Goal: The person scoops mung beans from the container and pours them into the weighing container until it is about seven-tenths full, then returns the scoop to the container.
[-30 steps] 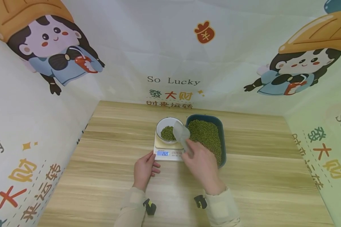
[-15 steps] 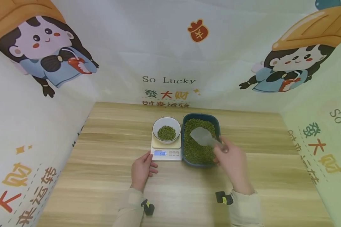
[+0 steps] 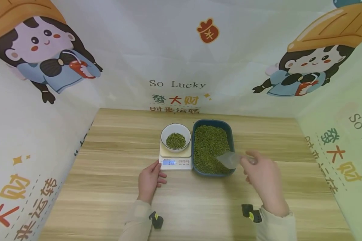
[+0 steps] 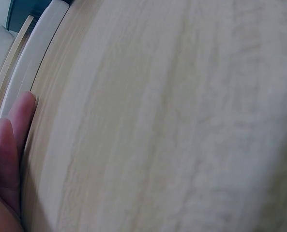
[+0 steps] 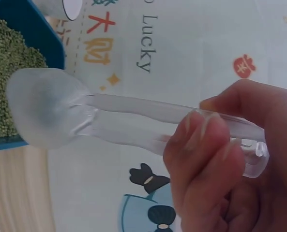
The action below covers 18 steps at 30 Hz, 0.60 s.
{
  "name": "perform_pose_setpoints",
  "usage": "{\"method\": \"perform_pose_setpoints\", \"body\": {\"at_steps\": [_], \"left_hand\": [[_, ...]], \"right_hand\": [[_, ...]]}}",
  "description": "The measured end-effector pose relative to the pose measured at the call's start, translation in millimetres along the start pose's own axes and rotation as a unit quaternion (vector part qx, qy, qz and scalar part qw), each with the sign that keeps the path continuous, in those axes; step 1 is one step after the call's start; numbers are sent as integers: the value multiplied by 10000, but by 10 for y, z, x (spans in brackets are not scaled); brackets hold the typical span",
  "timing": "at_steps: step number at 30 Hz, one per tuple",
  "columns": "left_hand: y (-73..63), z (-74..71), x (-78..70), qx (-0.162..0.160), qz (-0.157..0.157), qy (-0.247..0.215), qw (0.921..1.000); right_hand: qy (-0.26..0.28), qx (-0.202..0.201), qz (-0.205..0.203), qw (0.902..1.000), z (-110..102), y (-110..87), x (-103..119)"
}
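Observation:
My right hand [image 3: 263,175] grips the handle of a translucent plastic scoop [image 3: 229,160], thumb on one side and curled fingers on the other. The scoop's bowl tilts over the right front part of a dark blue tub [image 3: 194,147] of green mung beans [image 3: 211,144]. On a white kitchen scale [image 3: 184,166] left of the tub stands a white bowl [image 3: 168,130] with a small heap of mung beans [image 3: 176,141]. The lit display appears to read 31.1. My left hand [image 3: 149,180] touches the scale's front left corner, its fingers [image 4: 24,113] loosely extended along the front edge.
A wood-grain tabletop [image 3: 181,201] lies under everything. A printed white cloth [image 3: 132,50] with cartoon figures walls the table at the back and both sides. Both sleeves carry a black wrist camera [image 3: 251,213].
My right hand has carried the scoop from over the bowl rightward to the tub's right front. The display went from about 26.9 to about 31.1. The left hand stayed at the scale.

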State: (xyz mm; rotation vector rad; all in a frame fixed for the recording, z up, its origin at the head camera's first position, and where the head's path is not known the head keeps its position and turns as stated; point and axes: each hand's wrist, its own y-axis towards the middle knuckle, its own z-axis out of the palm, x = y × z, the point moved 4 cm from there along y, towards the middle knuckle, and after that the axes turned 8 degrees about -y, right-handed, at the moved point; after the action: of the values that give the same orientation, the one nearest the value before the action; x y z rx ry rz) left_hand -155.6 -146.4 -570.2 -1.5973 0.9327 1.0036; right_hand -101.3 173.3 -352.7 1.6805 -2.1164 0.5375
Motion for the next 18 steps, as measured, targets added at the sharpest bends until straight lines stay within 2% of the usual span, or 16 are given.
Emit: {"method": "perform_pose_setpoints", "body": {"at_steps": [4, 9, 18], "left_hand": [[-3, 5, 2, -13, 7, -19, 10000], [-6, 12, 9, -13, 15, 21, 10000], [9, 15, 22, -24, -11, 33, 10000]], "right_hand": [[-82, 146, 51, 9998, 23, -23, -16], [-155, 364, 223, 9990, 191, 14, -122], [-135, 462, 350, 9982, 397, 114, -276]]}}
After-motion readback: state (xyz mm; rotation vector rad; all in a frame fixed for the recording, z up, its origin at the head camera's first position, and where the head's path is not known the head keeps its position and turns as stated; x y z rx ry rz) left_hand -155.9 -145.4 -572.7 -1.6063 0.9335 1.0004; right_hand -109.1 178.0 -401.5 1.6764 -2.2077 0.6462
